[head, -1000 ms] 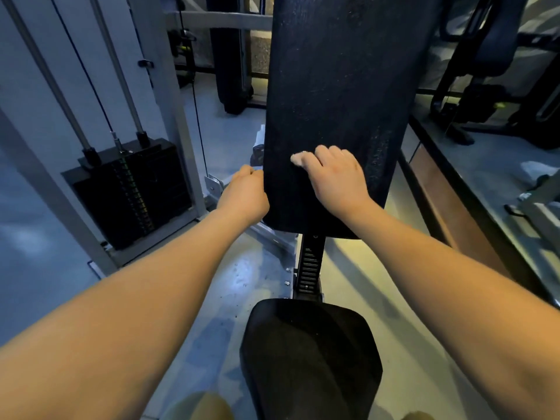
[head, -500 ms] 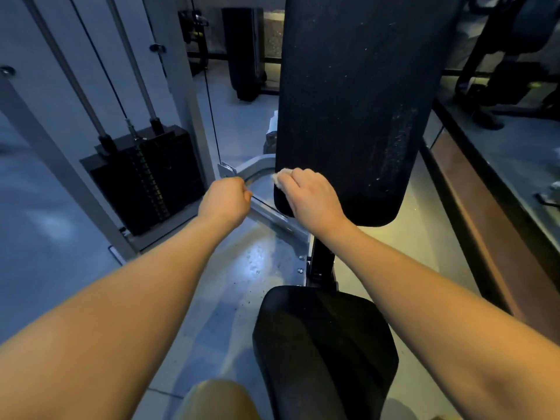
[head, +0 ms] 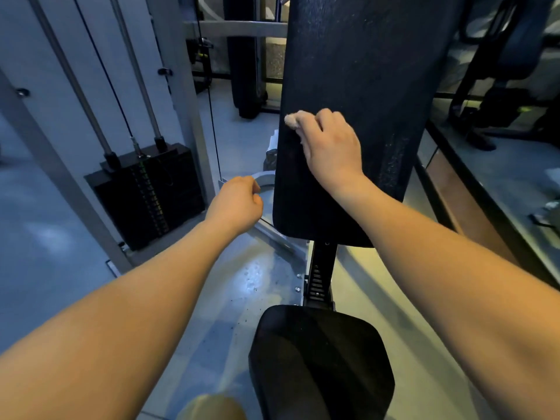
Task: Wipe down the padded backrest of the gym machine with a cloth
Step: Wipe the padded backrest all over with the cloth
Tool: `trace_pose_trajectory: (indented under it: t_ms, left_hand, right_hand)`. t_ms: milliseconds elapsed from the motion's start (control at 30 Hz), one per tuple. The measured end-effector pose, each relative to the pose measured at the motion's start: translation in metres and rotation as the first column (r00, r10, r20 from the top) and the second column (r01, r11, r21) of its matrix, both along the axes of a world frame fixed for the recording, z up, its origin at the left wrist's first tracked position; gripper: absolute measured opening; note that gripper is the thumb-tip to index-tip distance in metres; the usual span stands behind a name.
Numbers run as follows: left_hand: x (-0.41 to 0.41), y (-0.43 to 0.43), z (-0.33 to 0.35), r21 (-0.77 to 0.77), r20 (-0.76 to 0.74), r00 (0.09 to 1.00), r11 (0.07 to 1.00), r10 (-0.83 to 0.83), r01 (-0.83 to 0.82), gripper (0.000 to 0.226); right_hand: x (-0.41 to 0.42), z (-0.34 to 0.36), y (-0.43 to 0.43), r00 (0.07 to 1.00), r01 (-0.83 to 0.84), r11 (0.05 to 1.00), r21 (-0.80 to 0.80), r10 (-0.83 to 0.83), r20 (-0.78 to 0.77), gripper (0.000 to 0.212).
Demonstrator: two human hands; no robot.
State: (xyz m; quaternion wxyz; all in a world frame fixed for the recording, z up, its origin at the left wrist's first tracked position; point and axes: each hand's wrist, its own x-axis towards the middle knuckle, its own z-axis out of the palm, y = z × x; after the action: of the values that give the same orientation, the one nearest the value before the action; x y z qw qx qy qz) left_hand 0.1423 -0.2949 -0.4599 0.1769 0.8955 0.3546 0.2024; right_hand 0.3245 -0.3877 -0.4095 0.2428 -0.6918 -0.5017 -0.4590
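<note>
On the backrest (head: 363, 71), left edge: wiping part done

A small pale cloth (head: 291, 119) is bunched under the right hand (head: 331, 147), whose curled fingers grasp it and press it to the upright backrest. Pale specks (head: 394, 159) toward 3 o'clock of that hand suggest the right side is left to wipe. Toward 8 o'clock, the left hand (head: 235, 204) is clenched beside the backrest, holding nothing visible.

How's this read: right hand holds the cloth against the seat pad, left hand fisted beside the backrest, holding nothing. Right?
Not the seat pad. The head view shows the right hand holding the cloth against the upright backrest, near its left edge; the seat pad lies below, untouched. The rest stands: left hand fisted beside the backrest, holding nothing.
</note>
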Motion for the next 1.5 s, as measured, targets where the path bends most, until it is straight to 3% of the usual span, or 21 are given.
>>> trace_pose_trajectory:
  t_ms: [67,167,300,367,433,533,633,733,800,967,1067,1200,1300,1400,1500]
  left_hand:
    - [0.001,0.002,0.006,0.014,0.002,1.000,1.000,0.004,-0.004,0.027]
    - [-0.001,0.002,0.004,0.004,-0.017,1.000,1.000,0.016,-0.016,0.027]
    - [-0.004,-0.003,-0.001,-0.007,-0.047,0.999,1.000,0.006,-0.007,0.029]
    - [-0.003,-0.005,0.002,-0.005,-0.032,0.999,1.000,-0.010,0.010,0.033]
    - [0.000,-0.008,0.009,0.016,0.001,0.999,0.999,-0.046,0.046,0.039]
    - [0.009,-0.014,0.026,0.101,0.053,0.991,0.988,-0.119,0.113,0.043]
    - [0.019,-0.017,0.037,0.147,0.054,0.984,0.976,-0.172,0.162,0.057]
    - [0.028,-0.015,0.031,0.171,-0.129,0.967,0.956,-0.220,0.240,0.079]
    - [0.031,-0.017,0.026,0.155,-0.216,0.956,0.960,-0.199,0.235,0.090]
    - [0.036,-0.028,0.028,0.168,-0.263,0.953,0.966,-0.148,0.197,0.089]
    - [0.039,-0.031,0.038,0.174,-0.275,0.953,0.968,-0.129,0.181,0.079]
    - [0.041,-0.028,0.052,0.390,-0.232,0.956,0.882,-0.182,0.263,0.059]
    - [0.047,-0.024,0.060,0.415,-0.227,0.937,0.844,-0.266,0.340,0.076]
    - [0.061,-0.018,0.067,0.456,-0.290,0.932,0.826,-0.215,0.333,0.093]
    - [0.075,-0.015,0.065,0.460,-0.380,0.916,0.832,-0.131,0.310,0.129]
  right_hand:
    - [-0.003,-0.005,0.014,0.997,-0.006,1.000,-0.006,0.005,-0.079,0.023]
    - [-0.021,-0.049,0.010,0.991,-0.104,0.982,-0.156,0.089,-0.099,0.037]
    - [-0.035,-0.118,-0.043,0.972,-0.229,0.847,-0.480,0.225,-0.067,0.028]
    - [-0.028,-0.119,-0.061,0.962,-0.240,0.792,-0.561,0.272,-0.027,0.022]
    - [-0.014,-0.092,-0.063,0.965,-0.232,0.836,-0.497,0.262,-0.011,0.015]
    - [0.011,-0.026,-0.050,0.993,-0.119,0.972,-0.203,0.116,-0.025,0.019]
    - [0.024,-0.001,-0.036,0.996,-0.001,0.996,-0.087,-0.006,-0.088,0.017]
    - [0.010,-0.042,-0.036,0.989,-0.089,0.980,-0.177,0.066,-0.129,0.037]
    - [-0.006,-0.085,-0.053,0.978,-0.169,0.944,-0.282,0.124,-0.169,0.039]
    - [-0.026,-0.120,-0.088,0.961,-0.203,0.843,-0.497,0.073,-0.268,0.033]
    - [-0.026,-0.080,-0.078,0.962,-0.137,0.905,-0.403,0.025,-0.270,0.030]
    - [-0.009,-0.021,-0.063,0.965,0.077,0.967,-0.241,-0.133,-0.226,0.032]
    - [-0.001,-0.004,-0.065,0.951,0.153,0.973,-0.174,-0.193,-0.241,0.022]
    - [-0.006,-0.013,-0.063,0.948,0.059,0.978,-0.202,-0.118,-0.294,0.026]
    - [-0.004,-0.031,-0.064,0.949,-0.014,0.983,-0.183,-0.045,-0.311,0.022]
